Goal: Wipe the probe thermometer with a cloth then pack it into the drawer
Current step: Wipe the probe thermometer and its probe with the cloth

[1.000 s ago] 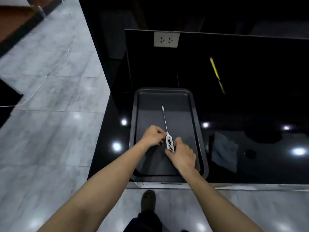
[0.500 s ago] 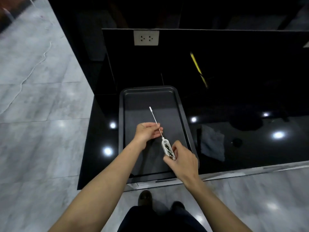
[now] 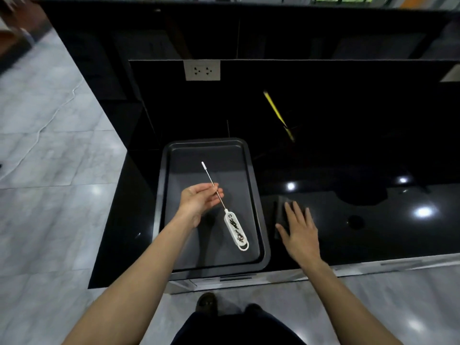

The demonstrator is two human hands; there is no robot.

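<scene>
The probe thermometer [image 3: 235, 230] has a white oblong handle with dark markings and a thin metal stem ending in a white tip. It hangs slanted over the dark baking tray [image 3: 161, 195] on the black counter. My left hand [image 3: 199, 202], palm up, pinches the metal stem between thumb and fingers, and nothing else holds the handle. My right hand [image 3: 298, 232] lies flat with spread fingers on the dark grey cloth [image 3: 280, 212], which rests on the counter just right of the tray and is mostly covered by the hand.
The glossy black counter [image 3: 373, 232] stretches right and reflects ceiling lights. A white wall socket [image 3: 202, 70] sits on the black back panel above the tray. Grey marble floor lies to the left and below, and my shoe [image 3: 206, 302] shows under the counter's pale front edge.
My right hand let go of the thermometer handle and moved right onto the cloth. The left hand keeps the stem, now held alone above the tray.
</scene>
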